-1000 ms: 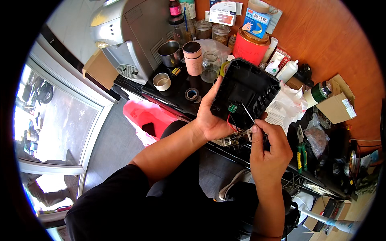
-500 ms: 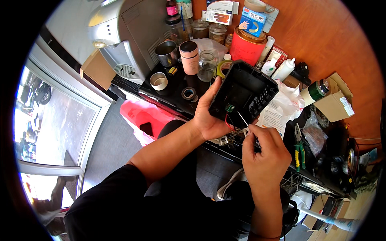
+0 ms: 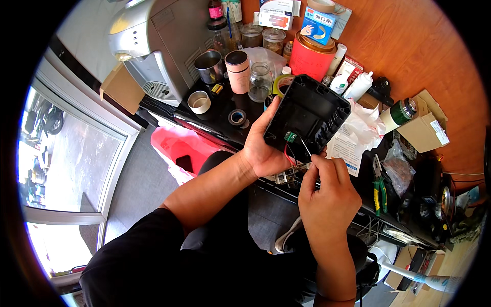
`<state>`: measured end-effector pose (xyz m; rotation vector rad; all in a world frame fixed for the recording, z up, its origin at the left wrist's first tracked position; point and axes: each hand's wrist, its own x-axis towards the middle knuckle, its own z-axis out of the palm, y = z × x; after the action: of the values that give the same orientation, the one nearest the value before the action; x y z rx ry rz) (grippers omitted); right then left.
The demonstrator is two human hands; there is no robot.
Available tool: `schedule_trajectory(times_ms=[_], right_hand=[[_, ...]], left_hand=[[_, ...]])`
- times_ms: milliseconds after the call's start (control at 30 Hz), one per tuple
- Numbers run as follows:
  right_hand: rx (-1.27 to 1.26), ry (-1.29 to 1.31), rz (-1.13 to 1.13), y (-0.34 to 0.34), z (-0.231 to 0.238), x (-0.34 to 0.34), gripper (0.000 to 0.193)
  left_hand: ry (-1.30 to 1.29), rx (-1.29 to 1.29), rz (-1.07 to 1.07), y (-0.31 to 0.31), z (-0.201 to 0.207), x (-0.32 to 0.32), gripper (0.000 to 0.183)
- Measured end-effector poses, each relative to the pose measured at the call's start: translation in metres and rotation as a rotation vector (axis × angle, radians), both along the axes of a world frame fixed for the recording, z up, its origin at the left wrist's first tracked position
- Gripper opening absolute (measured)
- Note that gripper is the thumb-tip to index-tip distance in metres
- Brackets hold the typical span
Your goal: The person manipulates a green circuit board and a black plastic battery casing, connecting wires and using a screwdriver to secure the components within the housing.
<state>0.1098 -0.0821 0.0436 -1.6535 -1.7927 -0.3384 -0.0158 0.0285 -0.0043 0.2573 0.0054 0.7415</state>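
My left hand [image 3: 264, 150] grips an open black plastic housing [image 3: 306, 113], its thumb along the left wall and its fingers underneath. Inside, near the lower edge, sits a small green circuit board [image 3: 290, 136] with a red wire [image 3: 287, 151] running down from it. Closed in a pinch, my right hand [image 3: 330, 190] holds a thin metal rod [image 3: 306, 147] whose tip points into the housing beside the board. The rod's handle end is hidden by my fingers, so its kind is unclear. Metal parts [image 3: 284, 177] show below the housing, partly covered by my hands.
Pliers [image 3: 379, 184] with green-yellow handles lie right of my right hand. Behind the housing stand a glass jar [image 3: 260, 82], a pink tumbler [image 3: 237, 71] and a red canister [image 3: 313, 56]. A water dispenser [image 3: 153, 56] stands at left, near a glass door [image 3: 76, 153].
The housing and both hands sit slightly further left in view, with my right hand a little lower. The rod stays pointed into the housing. A figure beyond the glass door has gone from view.
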Motion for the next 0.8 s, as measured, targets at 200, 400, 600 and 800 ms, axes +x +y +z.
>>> schedule_trajectory(times_ms=[200, 400, 600, 800], right_hand=[[0.027, 0.083, 0.042, 0.003, -0.002, 0.005, 0.011], [0.024, 0.121, 0.065, 0.005, 0.003, 0.010, 0.011], [-0.003, 0.121, 0.080, 0.006, 0.005, 0.010, 0.011], [-0.020, 0.118, 0.105, 0.004, 0.009, 0.016, 0.011]], left_hand=[[0.018, -0.050, -0.001, -0.002, 0.005, 0.001, 0.074], [0.039, -0.066, 0.018, -0.003, 0.006, 0.004, 0.067], [0.115, -0.092, 0.041, -0.005, 0.004, -0.002, 0.064], [0.196, -0.048, -0.003, -0.009, 0.007, 0.001, 0.065]])
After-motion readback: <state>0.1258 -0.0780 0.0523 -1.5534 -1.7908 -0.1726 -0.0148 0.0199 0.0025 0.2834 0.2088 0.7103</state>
